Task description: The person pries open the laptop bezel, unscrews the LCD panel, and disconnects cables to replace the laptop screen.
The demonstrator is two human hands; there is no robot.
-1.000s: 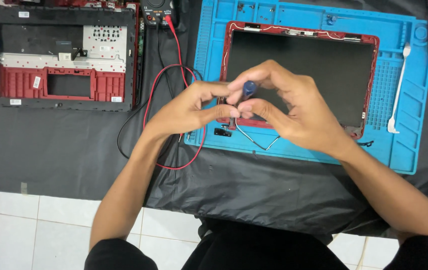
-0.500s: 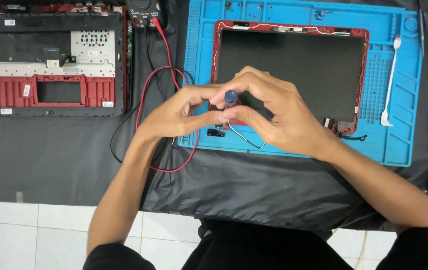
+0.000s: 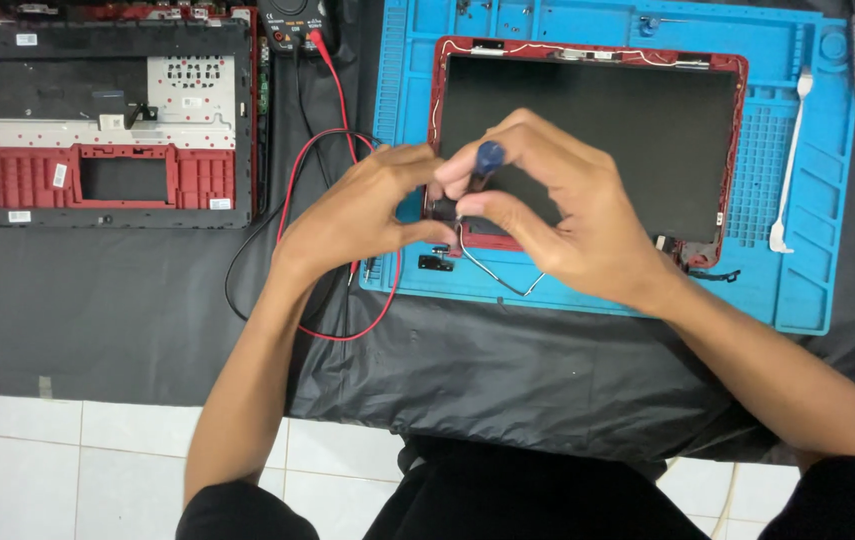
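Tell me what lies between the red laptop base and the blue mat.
In the head view, red and black cables loop over black cloth between laptop base and blue mat.

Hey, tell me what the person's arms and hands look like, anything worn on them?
Both forearms are bare. The left hand and right hand wear no gloves, and no rings, watch or bracelets show. Dark, apparently black sleeves begin near the elbows at the bottom edge: left sleeve and right sleeve. No markings show on the sleeves.
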